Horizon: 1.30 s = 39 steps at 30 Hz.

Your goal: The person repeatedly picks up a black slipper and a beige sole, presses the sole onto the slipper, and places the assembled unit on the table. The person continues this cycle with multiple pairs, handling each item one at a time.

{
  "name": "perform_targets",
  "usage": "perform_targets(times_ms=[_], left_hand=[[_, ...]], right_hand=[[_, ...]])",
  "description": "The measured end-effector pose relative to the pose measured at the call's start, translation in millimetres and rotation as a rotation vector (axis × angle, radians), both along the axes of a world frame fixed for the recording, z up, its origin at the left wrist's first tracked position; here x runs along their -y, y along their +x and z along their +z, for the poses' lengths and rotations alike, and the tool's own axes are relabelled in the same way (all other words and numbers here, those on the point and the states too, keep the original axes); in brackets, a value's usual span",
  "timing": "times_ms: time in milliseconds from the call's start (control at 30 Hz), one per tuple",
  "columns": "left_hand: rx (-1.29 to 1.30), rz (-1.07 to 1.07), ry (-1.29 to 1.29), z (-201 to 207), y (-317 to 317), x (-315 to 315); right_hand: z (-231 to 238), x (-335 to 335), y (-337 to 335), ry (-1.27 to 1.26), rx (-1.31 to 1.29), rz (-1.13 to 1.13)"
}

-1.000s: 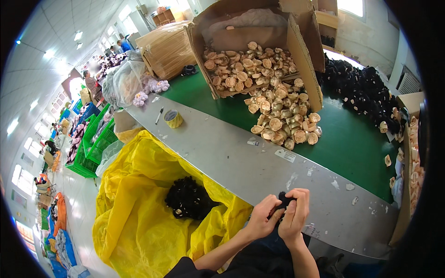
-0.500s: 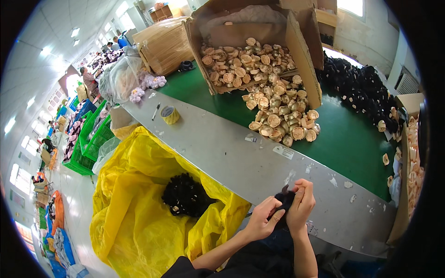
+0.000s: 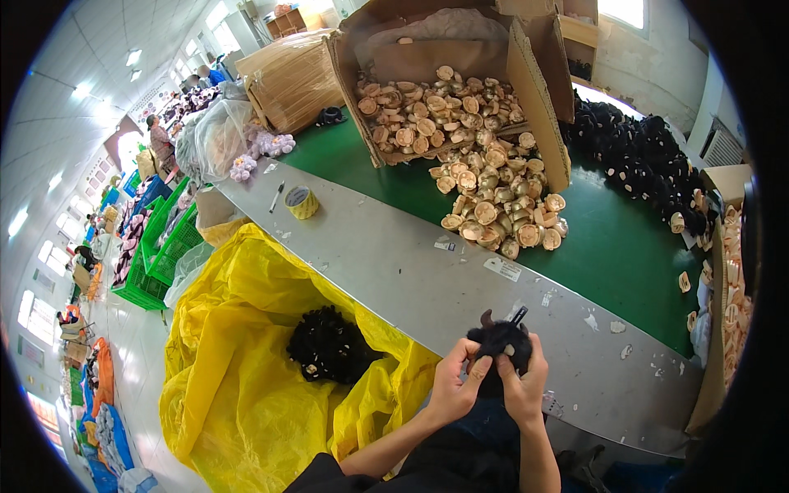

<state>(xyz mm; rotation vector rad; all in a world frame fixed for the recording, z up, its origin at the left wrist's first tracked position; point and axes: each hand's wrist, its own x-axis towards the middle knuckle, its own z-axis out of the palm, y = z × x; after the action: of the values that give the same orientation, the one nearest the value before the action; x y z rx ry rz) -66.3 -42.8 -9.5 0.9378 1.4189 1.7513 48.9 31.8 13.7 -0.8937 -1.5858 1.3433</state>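
Observation:
Near the front edge of the metal-rimmed table, a small black plush piece is gripped between both my hands. A curved brown horn-like tip sticks up at its top, and a pale spot shows on its near side. My left hand has its fingers wrapped round the left side, thumb pressed on the front. On the other side my right hand is closed, its thumb close to the pale spot. A thin dark piece with a pale edge projects at the top right; its kind is unclear.
Gold and beige shell-shaped pieces spill from a tipped cardboard box onto the green tabletop. More black plush pieces lie at the right. A yellow bag hangs open at my left, black pieces inside. Tape and a pen lie beyond.
My hands have turned the black plush piece and spread apart around it, so its front, the pale spot and the thin projecting piece now show. The right hand has come down a little.

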Motion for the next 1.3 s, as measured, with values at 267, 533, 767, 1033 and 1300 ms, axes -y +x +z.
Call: perform_targets(times_ms=[267,533,767,1033,1300], left_hand=[[0.137,-0.059,0.023,1,0,-3],[0.597,-0.262,-0.105,17,-27,-7],[0.668,-0.024,-0.037,16,-26,-12],[0.706,0.08,0.057,17,-41,-5],[0.726,0.113,0.117,16,-43,-6]], right_hand=[[3,-1,1,0.335,0.1,-0.187],[7,-12,7,0.8,0.263,-0.073],[12,-6,11,0.591,0.129,-0.111],[7,-2,13,0.323,-0.065,-0.078],[-3,7,8,0.333,-0.098,-0.015]])
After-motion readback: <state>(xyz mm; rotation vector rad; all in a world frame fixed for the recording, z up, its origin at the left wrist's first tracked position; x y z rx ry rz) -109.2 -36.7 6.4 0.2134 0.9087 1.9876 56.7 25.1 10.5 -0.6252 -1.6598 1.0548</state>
